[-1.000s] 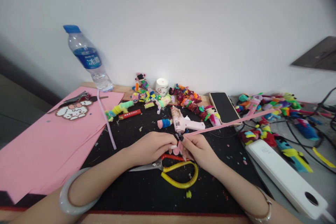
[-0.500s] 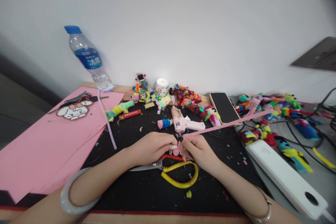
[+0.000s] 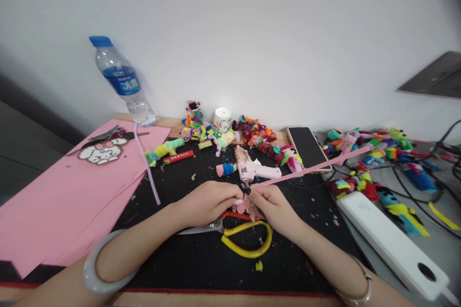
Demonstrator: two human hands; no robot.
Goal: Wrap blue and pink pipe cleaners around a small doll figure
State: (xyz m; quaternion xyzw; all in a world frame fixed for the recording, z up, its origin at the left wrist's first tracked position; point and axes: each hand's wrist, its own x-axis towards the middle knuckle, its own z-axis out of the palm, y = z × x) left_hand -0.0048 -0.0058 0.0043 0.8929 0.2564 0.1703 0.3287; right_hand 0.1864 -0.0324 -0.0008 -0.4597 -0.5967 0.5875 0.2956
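Both hands meet over the black mat, fingers pinched together on a pink pipe cleaner [image 3: 317, 168]. Its long free end slants up to the right, past my right hand [image 3: 275, 206]. A small rounded, folded part of it shows between the fingertips, where my left hand [image 3: 212, 201] closes on it. The fingers hide much of that part. Beneath the hands lie scissors [image 3: 248, 252] with yellow and red handles, blades pointing left. Just beyond the fingers rests a pale pink glue gun [image 3: 261, 171], and a blue and pink wound piece [image 3: 226, 169] sits beside it.
Pink sheets [image 3: 72, 196] and a water bottle [image 3: 122, 81] are at the left, with a lilac pipe cleaner [image 3: 147, 165] nearby. Colourful pipe-cleaner figures [image 3: 259, 136] line the back. A phone [image 3: 309, 148], white power strip [image 3: 392, 244] and cables stand at the right.
The free end of the pink pipe cleaner has dipped slightly and shifted a little left. Both hands stay almost in place.
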